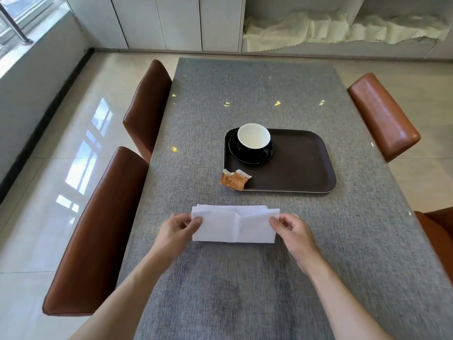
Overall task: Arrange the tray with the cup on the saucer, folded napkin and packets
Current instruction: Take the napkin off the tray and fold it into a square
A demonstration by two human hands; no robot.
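Grey cloth-covered table (pixel 257 99) between brown leather chairs (pixel 93 231), both hands at a folded napkin.

Both forearms reach in from the near edge; the left hand (pixel 176 231) pinches the left end of the white napkin (pixel 235 224) between thumb and fingers, and the right hand (pixel 294 231) pinches its right end the same way. That napkin lies flat near the table's middle, its long axis running left to right, with bare cloth all around it. Just beyond it sits the dark tray (pixel 301 163), long side across the table, holding the cup (pixel 253 138) on its black saucer (pixel 245 155) in the far left corner. Orange packets (pixel 234 179) overlap the tray's near left corner.
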